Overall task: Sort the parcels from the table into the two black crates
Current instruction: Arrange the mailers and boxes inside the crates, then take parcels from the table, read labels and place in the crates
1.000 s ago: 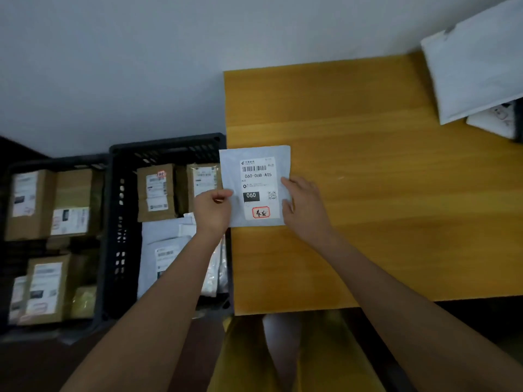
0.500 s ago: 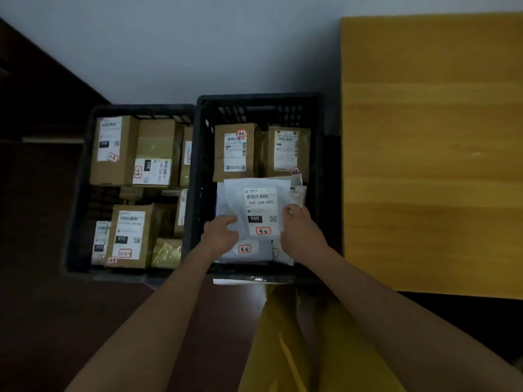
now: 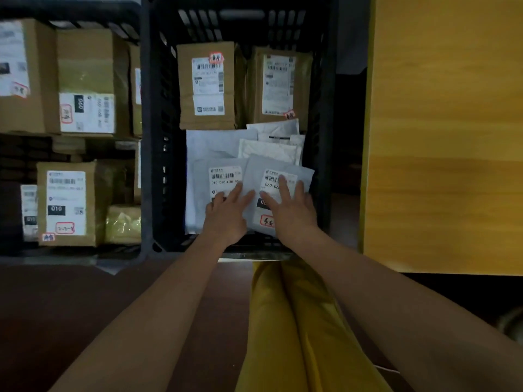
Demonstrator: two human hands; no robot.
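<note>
The white mailer labelled 060 (image 3: 278, 172) lies tilted in the right black crate (image 3: 154, 142), on top of other white mailers. My right hand (image 3: 291, 209) rests flat on it with fingers spread. My left hand (image 3: 227, 212) lies flat beside it, fingers apart, on a neighbouring white mailer labelled 010 (image 3: 223, 172). Neither hand grips anything. Two brown boxes (image 3: 208, 86) stand at the crate's far end. The left black crate (image 3: 70, 9) holds several brown boxes.
The wooden table (image 3: 444, 131) stands to the right of the crates, its near edge at my right forearm. My legs in yellow trousers (image 3: 294, 321) are below the crate. Dark floor lies at the lower left.
Both hands carried the 060 mailer from the table edge left into the right crate and laid it down. The fingers have opened and now rest flat on top.
</note>
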